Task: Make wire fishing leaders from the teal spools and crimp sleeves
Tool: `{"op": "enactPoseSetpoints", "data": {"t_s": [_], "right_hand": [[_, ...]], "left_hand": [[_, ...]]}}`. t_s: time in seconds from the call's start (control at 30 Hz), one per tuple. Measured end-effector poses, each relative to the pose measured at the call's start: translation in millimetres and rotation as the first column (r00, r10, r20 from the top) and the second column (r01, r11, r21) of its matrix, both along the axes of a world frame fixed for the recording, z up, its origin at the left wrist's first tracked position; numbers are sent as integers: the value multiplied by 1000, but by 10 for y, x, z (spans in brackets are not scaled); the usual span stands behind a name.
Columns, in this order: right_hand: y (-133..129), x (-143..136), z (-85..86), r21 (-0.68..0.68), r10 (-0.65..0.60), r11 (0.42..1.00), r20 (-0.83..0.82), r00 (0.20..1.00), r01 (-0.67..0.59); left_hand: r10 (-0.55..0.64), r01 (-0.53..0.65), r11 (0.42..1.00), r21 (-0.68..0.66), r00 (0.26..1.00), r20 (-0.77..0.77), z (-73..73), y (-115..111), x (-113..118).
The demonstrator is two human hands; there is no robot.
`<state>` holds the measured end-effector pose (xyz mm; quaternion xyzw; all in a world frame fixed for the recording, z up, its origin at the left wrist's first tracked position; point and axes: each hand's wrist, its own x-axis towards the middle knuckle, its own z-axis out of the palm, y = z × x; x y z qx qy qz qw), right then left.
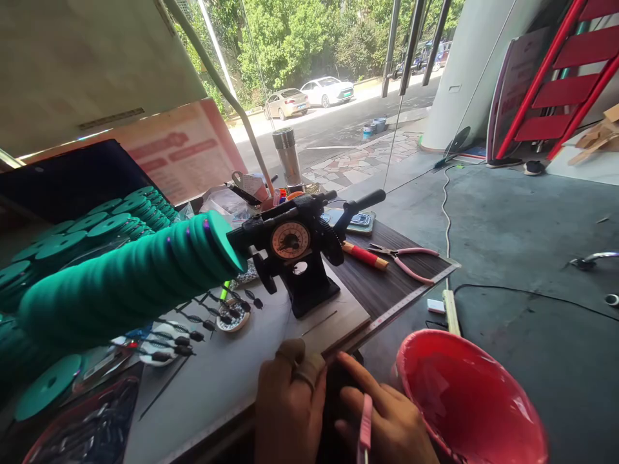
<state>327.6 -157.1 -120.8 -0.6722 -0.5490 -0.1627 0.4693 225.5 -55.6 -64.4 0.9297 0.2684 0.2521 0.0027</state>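
Note:
At the table's front edge, my left hand (291, 393) is closed, its fingers curled and pressed together; whatever it pinches is too small or hidden to see. Beside it, my right hand (394, 419) grips a tool with a pink handle (366, 419) between its fingers, the index finger stretched toward the left hand. The tool's working end is out of sight. Beyond both hands stands a black hand-crank winder (314, 283) with a round dial (290, 240). A row of green foam spools (145, 274) is stacked along its shaft. A thin rod (319, 323) lies on the board before it.
Pink-handled pliers (411, 261) and a red-handled tool (367, 255) lie right of the winder. Small dark tackle pieces (184, 338) and a bead dish (233, 319) sit left. A red bucket (476, 393) stands close to my right hand. More green spools (111, 225) are piled left.

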Motion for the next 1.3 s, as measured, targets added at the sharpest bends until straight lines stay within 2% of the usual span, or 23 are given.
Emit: {"op": "enactPoseSetpoints", "data": {"t_s": [0.07,0.1,0.13,0.17,0.23,0.27,0.3,0.37,0.47,0.53,0.63,0.7,0.73,0.8,0.9,0.97,1.07,1.17,1.23,1.3], "right_hand": [[-74,61,36,-33,39,999,-67,997,-42],[-118,97,54,-87,63,994,-117,991,-73],[-162,132,74,-175,95,977,-170,981,-125],[-200,165,96,-287,127,939,-225,966,-190],[-244,213,152,-509,165,797,-335,928,-325],[-247,224,185,-588,168,715,-378,910,-377],[-238,226,219,-646,166,642,-410,897,-414],[-197,208,287,-716,156,530,-445,882,-455],[-125,160,370,-767,187,441,-430,883,-466],[-96,137,405,-787,219,421,-393,893,-450],[-90,121,409,-816,235,412,-335,912,-406],[-103,124,370,-825,212,430,-303,929,-367],[-111,130,343,-822,193,455,-284,939,-342],[-126,148,294,-778,187,544,-252,949,-314],[-125,181,303,-597,261,682,-340,904,-422],[-100,192,380,-410,299,735,-520,800,-540],[-31,173,531,-120,322,788,-755,571,-604],[42,115,619,89,418,729,-843,338,-679],[81,69,624,164,456,693,-854,250,-702],[107,32,600,184,445,723,-861,245,-665]], "left_hand": [[56,-44,984,-173,996,69,60,-18,10],[115,-73,947,-312,987,116,111,-34,18],[178,-85,877,-473,971,156,172,-55,26],[257,-81,774,-628,946,196,241,-81,32],[370,8,564,-826,891,261,382,-141,37],[415,56,488,-871,864,287,445,-172,33],[442,100,437,-894,842,310,499,-202,25],[477,159,383,-910,809,342,574,-253,3],[499,234,319,-918,783,372,627,-304,-30],[502,261,293,-920,777,381,645,-319,-43],[470,258,304,-917,797,380,659,-321,-55],[448,239,317,-918,815,367,658,-315,-65],[442,229,317,-921,823,357,653,-311,-71],[437,199,320,-926,837,330,640,-304,-82],[400,156,346,-925,868,295,623,-295,-93],[354,147,365,-919,892,283,622,-290,-98],[304,133,389,-912,916,263,631,-286,-103],[326,79,420,-904,917,232,636,-290,-107],[327,83,406,-910,916,230,635,-295,-105],[301,123,379,-917,921,248,633,-298,-101]]}}
